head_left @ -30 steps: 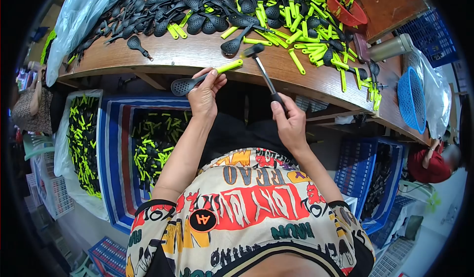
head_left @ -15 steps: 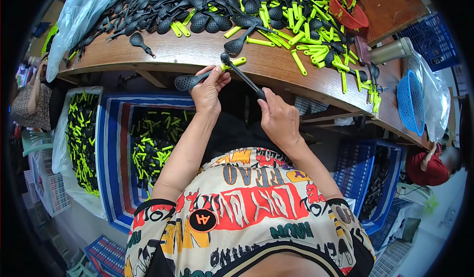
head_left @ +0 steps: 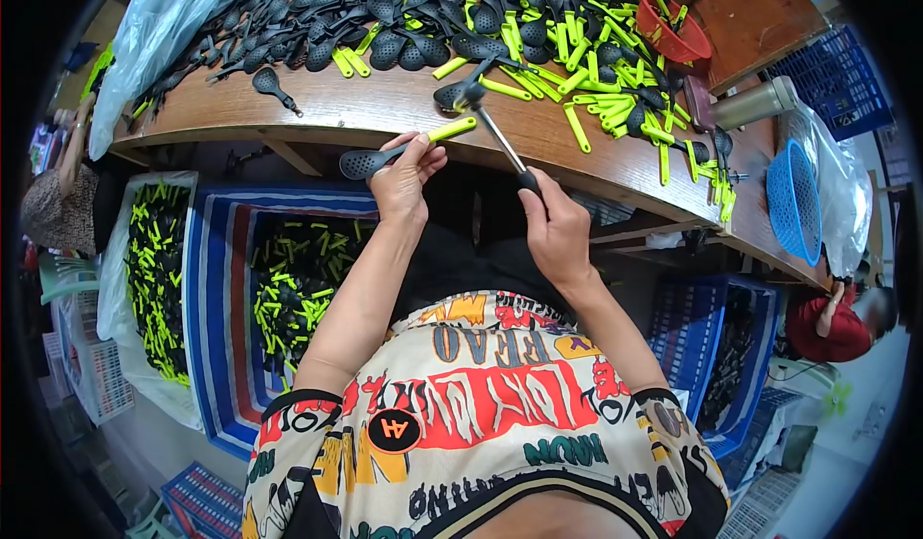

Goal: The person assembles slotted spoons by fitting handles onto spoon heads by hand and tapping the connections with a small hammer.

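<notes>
My left hand (head_left: 402,185) is closed round a slotted spoon (head_left: 361,163) at the table's front edge. Its black perforated bowl points left, and its lime-green handle sticks out to the right past my fingers. In my right hand (head_left: 558,220) is a hammer (head_left: 502,143), gripped by its black handle. The hammer's metal shaft slants up and left, and its slightly blurred head is raised above the green handle, apart from it. Just beyond the hammer head, another black spoon (head_left: 446,96) lies on the table, partly covered.
Black spoon heads and green handles heap along the back of the wooden table (head_left: 346,106). A red basket (head_left: 663,34), a metal flask (head_left: 755,103) and a blue basket (head_left: 794,202) stand right. Below left, a striped lined crate (head_left: 223,318) holds green-handled pieces. A person in red (head_left: 823,323) is far right.
The hammer has lifted off the spoon's green handle, its head moving up and to the right. My right hand has shifted slightly right and down; my left hand stays nearly still.
</notes>
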